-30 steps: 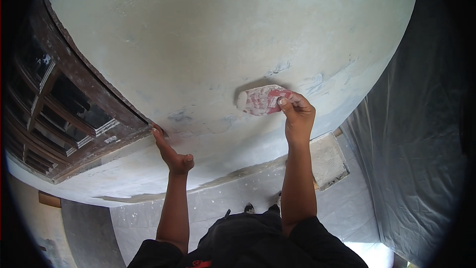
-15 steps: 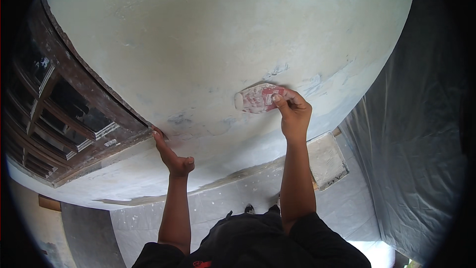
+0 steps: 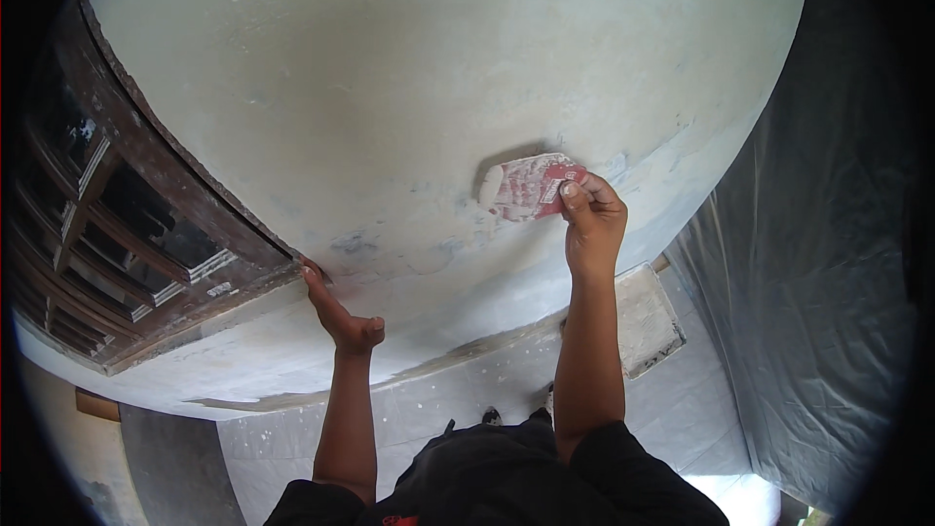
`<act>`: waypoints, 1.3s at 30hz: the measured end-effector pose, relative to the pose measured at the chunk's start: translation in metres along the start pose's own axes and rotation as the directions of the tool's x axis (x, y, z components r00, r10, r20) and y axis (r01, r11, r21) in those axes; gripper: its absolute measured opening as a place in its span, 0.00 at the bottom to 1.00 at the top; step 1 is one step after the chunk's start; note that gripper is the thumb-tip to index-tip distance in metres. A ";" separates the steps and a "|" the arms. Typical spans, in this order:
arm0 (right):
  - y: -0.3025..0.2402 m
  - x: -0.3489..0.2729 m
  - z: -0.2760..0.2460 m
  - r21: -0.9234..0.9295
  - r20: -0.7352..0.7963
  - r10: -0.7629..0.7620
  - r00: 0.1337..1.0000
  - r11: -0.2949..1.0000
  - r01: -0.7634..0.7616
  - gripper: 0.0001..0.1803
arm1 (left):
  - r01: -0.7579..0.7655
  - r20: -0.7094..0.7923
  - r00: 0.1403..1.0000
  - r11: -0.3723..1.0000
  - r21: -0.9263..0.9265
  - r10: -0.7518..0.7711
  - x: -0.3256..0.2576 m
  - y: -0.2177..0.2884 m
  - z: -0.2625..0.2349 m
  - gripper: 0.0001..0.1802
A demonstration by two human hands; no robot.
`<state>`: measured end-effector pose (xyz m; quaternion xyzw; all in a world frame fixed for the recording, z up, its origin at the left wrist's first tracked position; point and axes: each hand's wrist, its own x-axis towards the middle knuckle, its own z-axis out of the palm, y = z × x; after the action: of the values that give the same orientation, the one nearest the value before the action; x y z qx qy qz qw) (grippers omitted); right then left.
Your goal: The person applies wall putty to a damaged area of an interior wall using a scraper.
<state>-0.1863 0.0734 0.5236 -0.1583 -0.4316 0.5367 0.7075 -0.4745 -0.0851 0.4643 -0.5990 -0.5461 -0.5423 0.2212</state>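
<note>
Pinched between the thumb and fingers of my right hand [image 3: 594, 219] is a flat red putty scraper [image 3: 531, 190]. White putty smears its face, and a thicker pale lump sits along its left edge. A shadow beside the scraper shows a gap between it and the pale wall [image 3: 390, 107]. Grey-blue patches mark the wall around it. My left hand [image 3: 343, 312] is open, fingers stretched out and resting at the wall's edge by the lower corner of the brown window frame [image 3: 195, 214].
A putty-stained rectangular board [image 3: 648, 321] lies low beyond my right forearm. Grey sheeting [image 3: 419, 419] with white specks covers the floor. Translucent plastic sheeting [image 3: 808, 312] hangs along the right side. The window has several dark panes [image 3: 156, 214].
My right hand has shifted slightly right and up with the putty scraper, and the scraper's shadow on the wall has widened. My left hand stays nearly in place.
</note>
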 end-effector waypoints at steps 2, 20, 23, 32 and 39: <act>-0.011 -0.002 0.035 -0.062 0.010 -0.015 1.000 0.998 0.015 0.12 | -0.003 0.002 1.000 1.000 0.003 0.003 -0.001 0.001 -0.003 0.64; -0.013 -0.007 0.008 -0.057 0.000 -0.017 1.000 0.998 0.017 0.11 | 0.016 0.014 1.000 1.000 0.007 -0.016 -0.004 0.001 -0.001 0.67; 0.001 -0.016 0.039 -0.124 0.148 0.045 0.988 0.992 -0.027 0.11 | 0.011 0.001 1.000 1.000 -0.005 -0.011 -0.003 0.000 -0.002 0.67; -0.012 0.003 -0.027 -0.072 -0.039 -0.026 0.999 0.997 0.023 0.10 | -0.001 0.020 1.000 1.000 0.007 0.000 -0.005 -0.001 -0.004 0.66; -0.010 0.013 -0.005 -0.216 -0.105 -0.045 0.993 0.976 0.021 0.11 | 0.027 0.013 1.000 0.999 -0.018 -0.027 -0.005 -0.003 -0.004 0.68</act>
<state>-0.1758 0.0827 0.5336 -0.2555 -0.4501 0.4657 0.7178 -0.4774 -0.0893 0.4605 -0.5971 -0.5506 -0.5463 0.2048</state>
